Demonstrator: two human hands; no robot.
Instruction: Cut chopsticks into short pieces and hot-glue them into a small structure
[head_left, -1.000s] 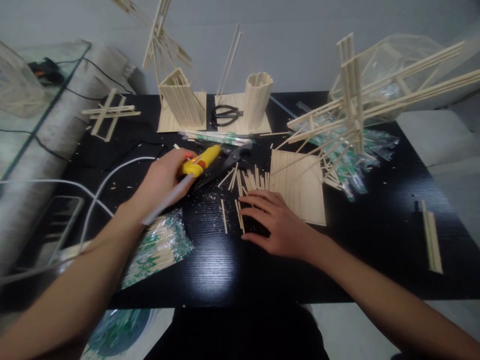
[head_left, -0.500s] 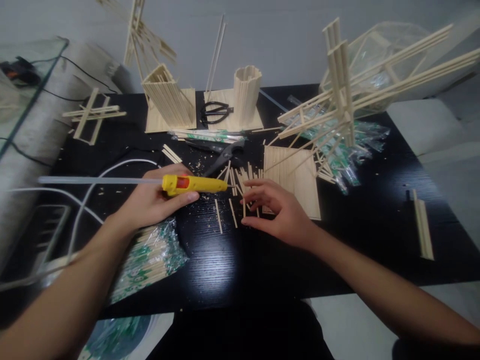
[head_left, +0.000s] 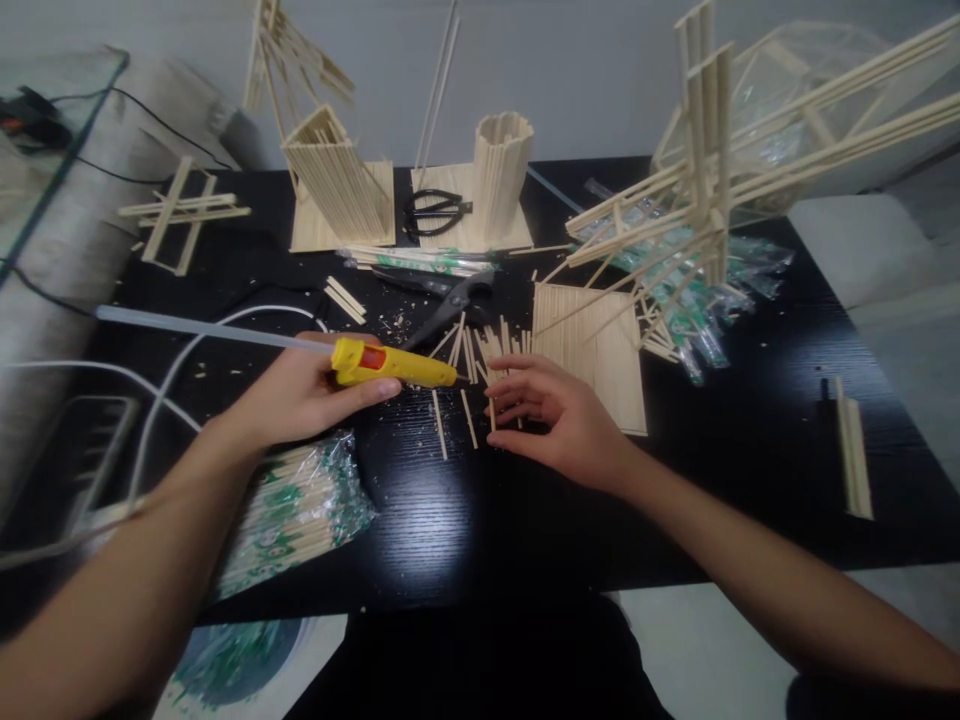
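Left hand (head_left: 300, 392) wrapped around a yellow plastic glue gun (head_left: 409, 367), nozzle (head_left: 463, 378) pointing toward the right hand (head_left: 562, 415) — thumb and fingers pinching a short pale wooden stick (head_left: 493, 412) — over a black table (head_left: 540, 540).

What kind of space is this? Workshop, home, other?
Probably a small hobby or craft workspace; whether it's a home, I can't tell. Signs: a yellow glue gun in the left hand, a tower of thin wooden sticks, and a plastic bag of sticks on a black table.
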